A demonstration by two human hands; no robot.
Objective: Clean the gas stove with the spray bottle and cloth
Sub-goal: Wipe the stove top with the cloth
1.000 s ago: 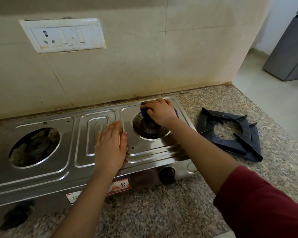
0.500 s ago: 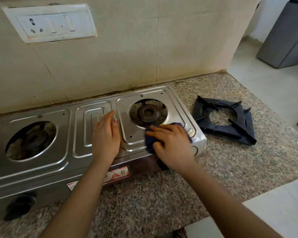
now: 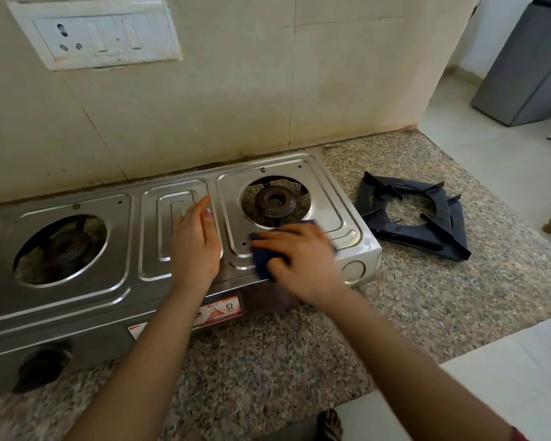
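Two-burner steel gas stove (image 3: 121, 249): glossy, smooth, pressed ribs. My dark blue cloth (image 3: 261, 256): soft, matt. Speckled granite counter (image 3: 268, 361): polished. Right, black metal pan supports (image 3: 452, 230): matt.

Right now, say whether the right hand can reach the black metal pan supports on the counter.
Probably yes: the black metal pan supports lie just right of the right hand, nothing standing between, though it holds a blue cloth.

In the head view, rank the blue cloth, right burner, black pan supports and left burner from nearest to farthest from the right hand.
1. Blue cloth, under the right hand.
2. Right burner, just behind it.
3. Black pan supports, off to the right.
4. Left burner, far left.
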